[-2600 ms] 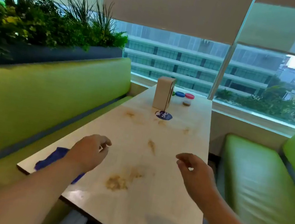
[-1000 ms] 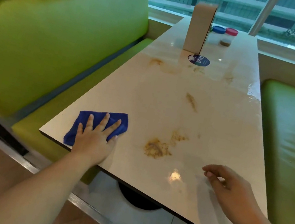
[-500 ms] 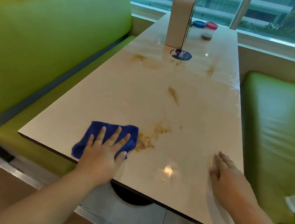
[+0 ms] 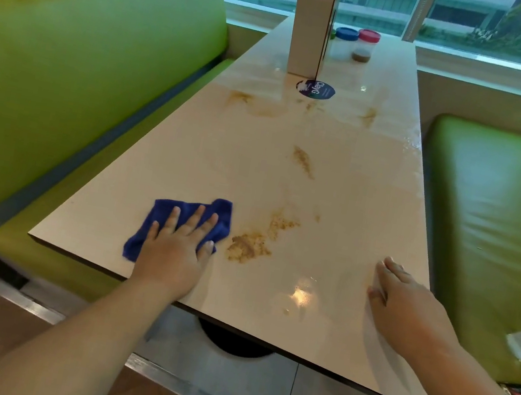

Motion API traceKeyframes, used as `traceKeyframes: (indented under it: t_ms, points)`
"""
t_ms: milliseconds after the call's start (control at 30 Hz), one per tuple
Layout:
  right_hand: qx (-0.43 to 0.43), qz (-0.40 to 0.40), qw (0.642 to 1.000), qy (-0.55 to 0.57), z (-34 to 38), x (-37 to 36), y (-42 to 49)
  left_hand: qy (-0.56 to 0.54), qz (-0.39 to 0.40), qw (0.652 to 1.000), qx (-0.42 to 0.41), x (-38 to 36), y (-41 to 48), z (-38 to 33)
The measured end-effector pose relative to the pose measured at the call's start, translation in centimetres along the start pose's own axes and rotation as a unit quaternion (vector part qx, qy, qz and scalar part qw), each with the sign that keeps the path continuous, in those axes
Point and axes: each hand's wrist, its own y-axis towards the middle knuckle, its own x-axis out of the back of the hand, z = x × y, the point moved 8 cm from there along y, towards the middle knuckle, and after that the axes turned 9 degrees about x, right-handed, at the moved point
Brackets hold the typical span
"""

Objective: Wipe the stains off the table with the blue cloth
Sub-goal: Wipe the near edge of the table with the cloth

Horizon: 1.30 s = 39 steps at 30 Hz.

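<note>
One blue cloth (image 4: 222, 216) sits near the front left corner of the table (image 4: 191, 150), flattened under the left hand (image 4: 172, 253), whose fingers (image 4: 194, 220) are straight and spread on top of it. The biggest brown stain (image 4: 248, 247) is just beside the cloth's right edge, and more stains (image 4: 303, 161) are smeared further up the middle. The right hand (image 4: 407, 303) lies flat on the bare tabletop near the right edge, fingers close together. Way at the far end there's a tan box (image 4: 311, 32), a round sticker (image 4: 316, 88) and two little jars (image 4: 354, 45). Green benches (image 4: 84, 62) on both sides.
</note>
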Motion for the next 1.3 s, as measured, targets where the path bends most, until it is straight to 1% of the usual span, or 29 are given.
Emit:
traceKeyframes:
  t_ms: [67,100,200,267,400,433,600,767,933,967,1100,1133,1267,1300]
  points:
    - [0.0,0.001,1.0,-0.003,0.0,0.1,0.0,-0.011,-0.016,0.999,0.03,0.3,0.5,0.0]
    - [0.0,0.002,1.0,-0.004,0.0,0.1,-0.1,-0.014,-0.016,1.0,0.022,0.3,0.2,-0.6]
    - [0.004,0.003,1.0,-0.007,0.2,0.0,-0.1,-0.008,-0.005,0.998,-0.059,-0.5,-2.0,-2.3]
    - [0.003,0.008,1.0,-0.01,0.2,0.0,-0.1,-0.004,0.003,0.997,-0.082,-0.5,-2.2,-2.0]
    - [0.003,0.015,1.0,-0.017,0.0,-0.1,0.0,-0.013,0.002,1.0,-0.019,0.0,0.0,-1.6]
    - [0.003,0.016,1.0,-0.016,0.1,-0.1,0.0,-0.01,0.004,1.0,-0.015,-0.1,-0.2,-2.1]
    - [0.004,0.016,1.0,-0.012,0.1,-0.2,0.0,0.017,0.019,0.997,-0.076,-0.9,-2.5,-3.0]
    - [0.006,0.018,1.0,-0.015,0.0,-0.3,0.0,-0.002,0.013,1.0,-0.008,-0.4,-0.6,-3.1]
    - [0.009,0.019,1.0,-0.01,0.0,-0.4,0.0,0.025,0.021,0.997,-0.072,-1.2,-3.5,-3.7]
    - [0.011,0.02,1.0,-0.01,-0.1,-0.4,0.0,0.021,0.02,0.997,-0.07,-1.1,-3.0,-3.4]
    - [0.014,0.02,1.0,-0.006,-0.2,-0.4,0.0,-0.003,0.01,1.0,-0.005,-0.6,-0.7,-3.0]
    - [0.014,0.02,1.0,-0.005,-0.1,-0.4,0.0,-0.005,0.013,1.0,-0.009,-0.6,-0.9,-3.3]
    - [0.012,0.018,1.0,-0.008,0.1,-0.4,-0.1,0.017,0.039,0.993,-0.106,-1.5,-3.8,-3.7]
    - [0.012,0.018,1.0,-0.008,0.1,-0.4,0.0,0.019,0.039,0.993,-0.114,-1.5,-3.8,-3.4]
